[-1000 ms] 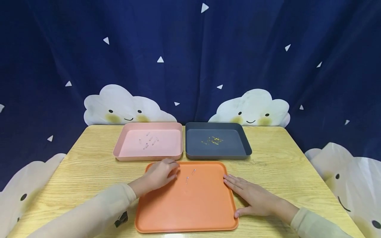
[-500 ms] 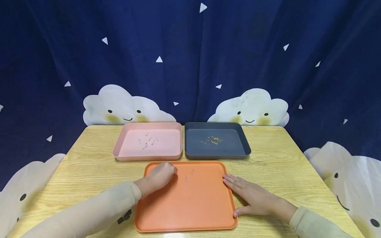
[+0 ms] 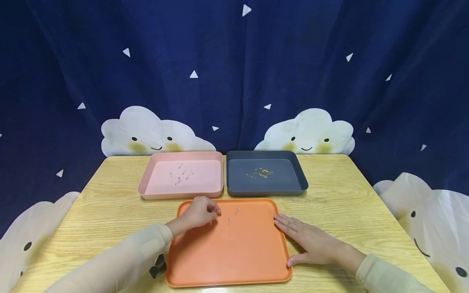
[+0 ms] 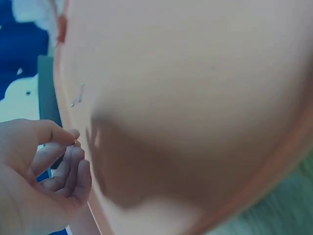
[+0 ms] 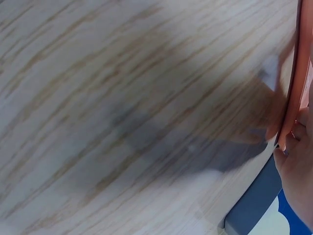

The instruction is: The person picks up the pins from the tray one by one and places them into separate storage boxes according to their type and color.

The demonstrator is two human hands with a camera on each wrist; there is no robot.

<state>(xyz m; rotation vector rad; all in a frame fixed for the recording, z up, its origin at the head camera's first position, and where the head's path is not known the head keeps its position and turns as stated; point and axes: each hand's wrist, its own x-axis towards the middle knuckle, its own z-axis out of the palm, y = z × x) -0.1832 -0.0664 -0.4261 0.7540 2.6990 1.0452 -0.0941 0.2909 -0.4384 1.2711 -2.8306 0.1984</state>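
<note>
My left hand (image 3: 199, 211) is over the upper left of an orange tray (image 3: 234, 256). Its thumb and index finger pinch a tiny gold safety pin (image 4: 76, 143), mostly hidden by the fingertips. Right of that hand, two silver safety pins lie on the tray, one nearer (image 3: 229, 222) and one farther (image 3: 237, 211). My right hand (image 3: 311, 240) rests with straight fingers against the tray's right rim, its thumb at the lower right side. In the right wrist view only part of the right hand (image 5: 298, 166) shows, beside the tray's edge.
Behind the orange tray stand a pink tray (image 3: 209, 175) with several silver safety pins (image 3: 184, 172) and, to its right, a dark grey tray (image 3: 239, 179) with several gold safety pins (image 3: 265, 172). All stand on a wooden table (image 3: 337, 191) before a dark blue curtain (image 3: 234, 49).
My left hand dipped to the tray with its fingers out of sight, then rose slightly, now pinching the gold safety pin. The right hand and both silver pins have stayed in place.
</note>
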